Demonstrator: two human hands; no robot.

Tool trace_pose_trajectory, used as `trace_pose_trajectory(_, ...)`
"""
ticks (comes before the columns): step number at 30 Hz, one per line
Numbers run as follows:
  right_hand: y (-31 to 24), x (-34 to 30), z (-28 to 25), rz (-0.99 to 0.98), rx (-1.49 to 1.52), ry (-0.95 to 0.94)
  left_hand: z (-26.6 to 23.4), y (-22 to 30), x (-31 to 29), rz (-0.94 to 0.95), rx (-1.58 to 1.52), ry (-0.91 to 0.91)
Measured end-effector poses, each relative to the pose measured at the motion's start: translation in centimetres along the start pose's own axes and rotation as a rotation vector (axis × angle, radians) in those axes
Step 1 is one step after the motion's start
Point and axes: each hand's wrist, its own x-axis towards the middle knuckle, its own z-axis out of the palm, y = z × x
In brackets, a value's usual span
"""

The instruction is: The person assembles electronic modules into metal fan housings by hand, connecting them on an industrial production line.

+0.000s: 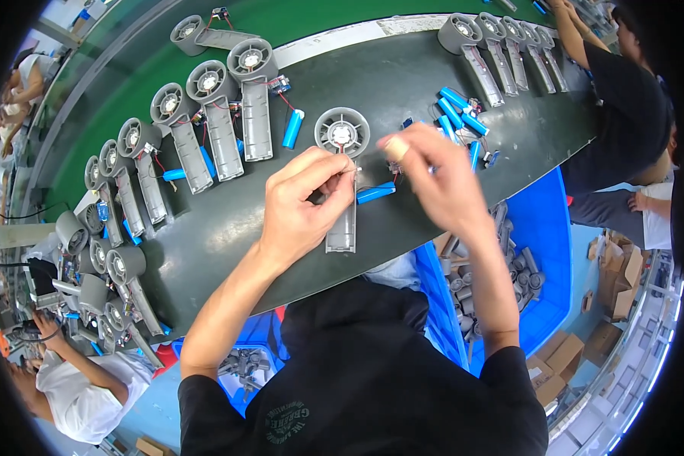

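Observation:
On the dark green table before me lies a grey handheld fan housing (342, 234), its round fan head (342, 132) away from me and its open handle toward me. My left hand (302, 199) is over the handle, thumb and forefinger pinched together; a small pale tip shows there, too small to name. My right hand (442, 176) hovers to the right, smeared by motion, with a pale wrap on one finger. Between the hands, a blue cylindrical battery (376, 193) with thin red wires rests beside the handle. A small circuit board (394, 166) is partly hidden by my right hand.
Several fan housings with batteries line the left (222, 137); more stand at the far right (479, 72). Loose blue batteries (450, 112) are heaped right of centre. A blue bin (543, 251) of grey parts stands below the table edge. Co-workers sit left and right.

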Motion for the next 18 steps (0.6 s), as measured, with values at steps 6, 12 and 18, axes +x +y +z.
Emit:
trace_pose_trajectory(6, -0.8, 1.3, -2.9, -0.158, -0.425, -0.223, 0.3, -0.2, 0.1, 0.021, 0.015, 0.021)
trace_pose_trajectory(12, -1.4, 0.7, -1.7, -0.043, -0.792, -0.421, 0.5, 0.0, 0.3, 0.02, 0.022, 0.011)
trace_pose_trajectory(18, -2.4, -0.4, -2.1, -0.007, -0.421, -0.104, 0.2, -0.2, 0.0, 0.0, 0.03, 0.032)
